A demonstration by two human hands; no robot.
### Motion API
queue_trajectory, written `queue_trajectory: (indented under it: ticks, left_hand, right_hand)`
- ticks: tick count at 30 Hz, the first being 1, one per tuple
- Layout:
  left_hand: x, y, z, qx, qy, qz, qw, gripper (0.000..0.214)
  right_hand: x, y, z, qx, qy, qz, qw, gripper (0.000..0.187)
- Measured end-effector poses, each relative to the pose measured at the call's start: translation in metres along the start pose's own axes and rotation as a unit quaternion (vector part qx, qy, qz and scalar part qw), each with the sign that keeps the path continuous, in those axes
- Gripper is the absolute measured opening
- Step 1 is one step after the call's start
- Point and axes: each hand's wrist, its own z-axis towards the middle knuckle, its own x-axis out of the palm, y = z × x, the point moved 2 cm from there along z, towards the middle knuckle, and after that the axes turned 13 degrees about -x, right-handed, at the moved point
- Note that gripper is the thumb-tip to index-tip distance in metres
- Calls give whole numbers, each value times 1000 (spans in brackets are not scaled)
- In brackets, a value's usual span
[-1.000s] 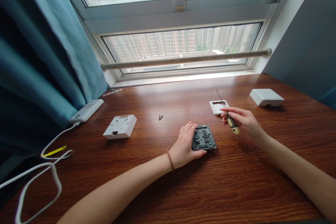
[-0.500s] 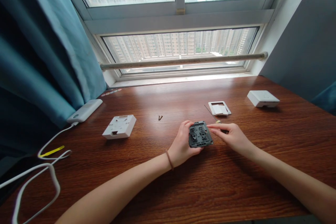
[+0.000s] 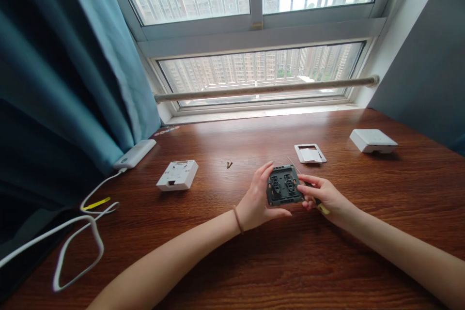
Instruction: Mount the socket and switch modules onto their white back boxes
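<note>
A dark grey wall switch module (image 3: 282,189) is tilted up above the table, its two black mechanisms facing me. My left hand (image 3: 258,196) grips its left edge, with the thumb reaching along below it. At the right edge, the fingertips of my right hand (image 3: 321,193) touch the module. This hand is also closed round a screwdriver (image 3: 323,209) with a black and yellow handle. The thin shaft points up and away, partly hidden behind the module and fingers. Two small screws (image 3: 229,165) lie on the table, beyond and left of my left hand.
A white switch frame (image 3: 297,151) with white pieces lies behind my hands. White boxes stand at left (image 3: 178,176) and far right (image 3: 373,141). A white power strip (image 3: 135,154), its cable (image 3: 98,237) and a yellow strip (image 3: 96,204) are beside the curtain (image 3: 109,58).
My right hand has picked up the screwdriver from the table and brought it to the module's right edge. My left hand still holds the module. The whole view has shifted slightly.
</note>
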Motion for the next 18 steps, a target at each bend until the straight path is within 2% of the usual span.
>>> queue_trajectory:
  ticks: [2, 5, 7, 9, 12, 13, 16, 18]
  left_hand:
    - [-18, 1, -1, -6, -5, 53, 999, 96]
    - [-61, 21, -9, -87, -75, 192, 975, 70]
    - [-96, 46, -20, -182, -155, 297, 925, 62]
    - [-126, 75, -35, -300, -209, 378, 851, 64]
    - [-153, 113, -55, -425, -196, 431, 771, 76]
    - [-157, 122, -60, -455, -183, 433, 756, 79]
    - [-164, 135, -66, -509, -128, 399, 752, 74]
    - [-167, 132, -63, -508, -143, 363, 768, 72]
  right_hand:
    - [-3, 2, 2, 0, -22, 18, 1000, 50]
    - [-7, 6, 5, -10, -43, 52, 998, 48]
    - [-8, 8, 7, -18, -47, 68, 996, 48]
    - [-9, 8, 9, -19, -50, 72, 996, 47]
    - [-9, 7, 9, -18, -52, 72, 996, 45]
    - [-8, 8, 9, -22, -53, 74, 996, 43]
    - [-7, 11, 9, -29, -57, 89, 994, 40]
    - [-7, 15, 8, -24, -62, 114, 991, 39]
